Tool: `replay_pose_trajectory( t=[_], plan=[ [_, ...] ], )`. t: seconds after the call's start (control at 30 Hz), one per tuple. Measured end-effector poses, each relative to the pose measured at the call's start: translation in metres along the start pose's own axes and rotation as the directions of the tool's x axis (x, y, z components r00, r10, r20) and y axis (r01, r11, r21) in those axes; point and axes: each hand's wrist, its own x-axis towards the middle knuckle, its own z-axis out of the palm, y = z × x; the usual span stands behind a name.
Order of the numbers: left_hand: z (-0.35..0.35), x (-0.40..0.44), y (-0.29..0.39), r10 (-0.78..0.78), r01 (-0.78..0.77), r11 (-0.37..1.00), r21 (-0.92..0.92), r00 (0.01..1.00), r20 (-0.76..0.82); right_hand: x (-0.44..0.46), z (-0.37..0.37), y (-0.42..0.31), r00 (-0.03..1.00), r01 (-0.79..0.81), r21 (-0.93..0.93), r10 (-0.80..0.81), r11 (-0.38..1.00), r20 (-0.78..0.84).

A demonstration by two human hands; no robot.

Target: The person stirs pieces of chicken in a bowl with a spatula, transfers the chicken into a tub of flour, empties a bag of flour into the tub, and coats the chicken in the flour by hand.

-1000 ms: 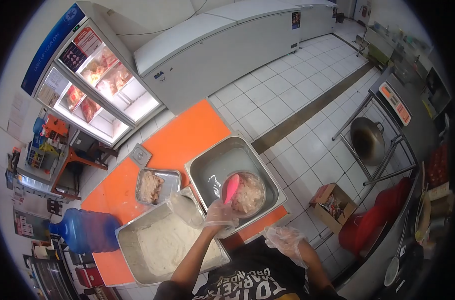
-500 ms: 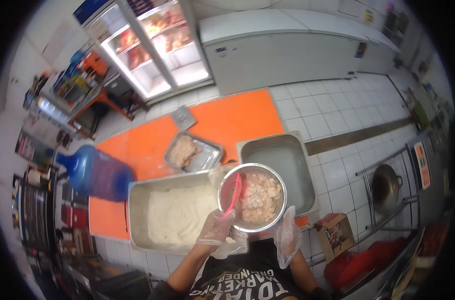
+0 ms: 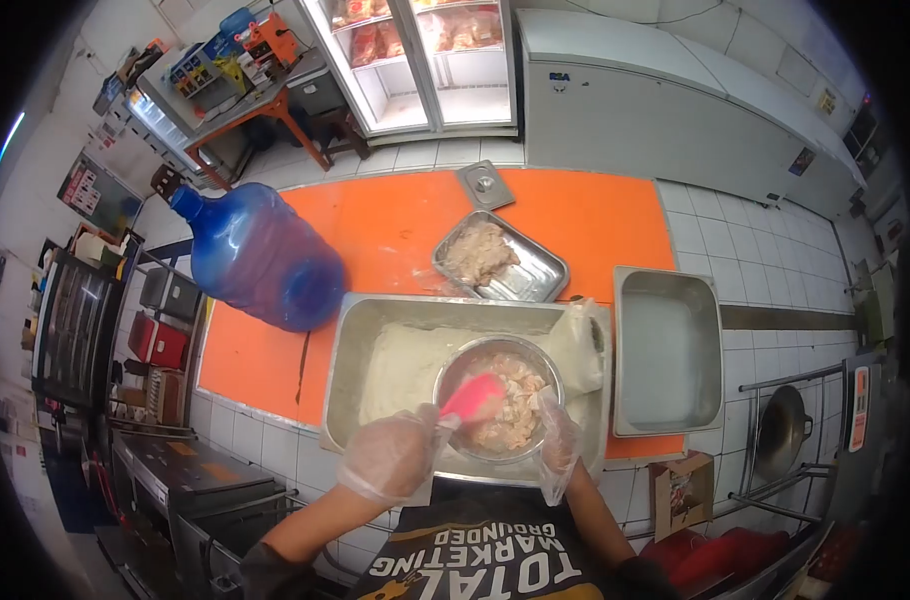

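Note:
My left hand (image 3: 387,455), in a clear plastic glove, is closed round the handle of a pink spoon (image 3: 472,398). The spoon's head rests in a round metal bowl (image 3: 458,447) with pale raw meat pieces (image 3: 515,405). At the bowl's right rim, my gloved right hand (image 3: 560,446) grips the edge. The bowl is over a large metal tray (image 3: 350,345) of white flour-like powder (image 3: 405,365). A clear bag (image 3: 580,345) lies at that tray's right end. Behind it, a small metal tray (image 3: 540,268) holds more meat (image 3: 480,252).
A deep metal pan (image 3: 665,350) with cloudy liquid stands at the right of the orange table (image 3: 395,220). A blue water jug (image 3: 265,255) lies at the left, a metal lid (image 3: 485,185) at the back. An open cardboard box (image 3: 683,495) is below right.
The bowl has moved left, from over the liquid pan to over the powder tray, with my left hand and the spoon. My right hand has come to its rim. The view has turned left.

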Motion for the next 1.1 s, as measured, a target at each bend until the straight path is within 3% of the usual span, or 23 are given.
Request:
replay_pose_trajectory(
  t=[0.07,0.2,0.23,0.27,0.33,0.4,0.43,0.53,0.6,0.73,0.77,0.83,0.9,0.93,1.0,1.1],
  plan=[
    [0.024,0.006,-0.031,0.361,-0.362,0.932,-0.025,0.932,-0.032,0.002,0.015,0.013,0.998,-0.056,-0.057,0.057,0.997,0.014],
    [0.021,0.029,-0.056,0.305,-0.303,0.951,0.064,0.952,-0.013,0.008,0.049,-0.011,0.973,-0.232,-0.067,0.232,0.971,-0.007],
    [0.011,0.031,-0.064,0.373,-0.372,0.927,0.046,0.927,-0.025,0.009,0.055,-0.013,0.962,-0.272,-0.050,0.271,0.961,-0.021],
    [0.005,0.033,-0.069,0.445,-0.444,0.895,0.029,0.895,-0.031,0.006,0.058,-0.002,0.981,-0.196,-0.115,0.195,0.974,-0.021],
    [0.004,0.034,-0.067,0.432,-0.432,0.902,-0.016,0.901,0.036,-0.004,0.064,-0.014,0.990,-0.138,-0.189,0.135,0.972,-0.028],
    [-0.004,0.043,-0.058,0.254,-0.289,0.953,0.095,0.926,0.278,-0.003,0.064,-0.038,0.995,0.086,-0.588,-0.045,0.805,0.084],
    [-0.001,0.048,-0.061,0.259,-0.294,0.951,0.092,0.926,0.276,-0.003,0.067,-0.047,0.996,0.086,-0.591,-0.047,0.802,0.081],
    [0.016,0.064,-0.079,0.384,-0.446,0.875,0.186,0.875,0.295,0.000,0.077,-0.051,0.997,0.000,-0.508,0.042,0.862,0.070],
    [0.025,0.066,-0.094,0.531,-0.548,0.810,0.211,0.837,0.134,0.002,0.086,-0.039,0.980,-0.194,-0.201,0.182,0.960,-0.077],
    [0.042,0.078,-0.096,0.504,-0.476,0.817,0.327,0.864,-0.003,0.001,0.086,-0.053,0.978,-0.204,-0.286,0.183,0.936,-0.097],
    [0.051,0.080,-0.096,0.563,-0.531,0.804,0.267,0.825,-0.056,0.002,0.082,-0.048,0.994,-0.106,-0.444,0.100,0.890,-0.036],
    [0.051,0.082,-0.097,0.621,-0.592,0.777,0.212,0.775,-0.113,0.008,0.083,-0.064,0.999,-0.002,-0.585,0.023,0.811,0.029],
    [0.040,0.079,-0.101,0.645,-0.662,0.735,0.147,0.750,0.145,0.011,0.079,-0.075,0.943,-0.295,-0.407,0.331,0.864,0.019],
    [0.030,0.072,-0.103,0.647,-0.664,0.735,0.139,0.747,0.153,0.010,0.078,-0.071,0.901,-0.399,-0.346,0.433,0.849,0.024],
    [0.009,0.060,-0.106,0.625,-0.704,0.684,0.191,0.701,0.343,0.011,0.078,-0.029,0.924,-0.371,-0.039,0.364,0.928,-0.117],
    [0.023,0.051,-0.098,0.592,-0.651,0.722,0.234,0.756,0.279,0.011,0.076,-0.020,0.940,-0.338,-0.104,0.329,0.935,-0.094]
  ],
)
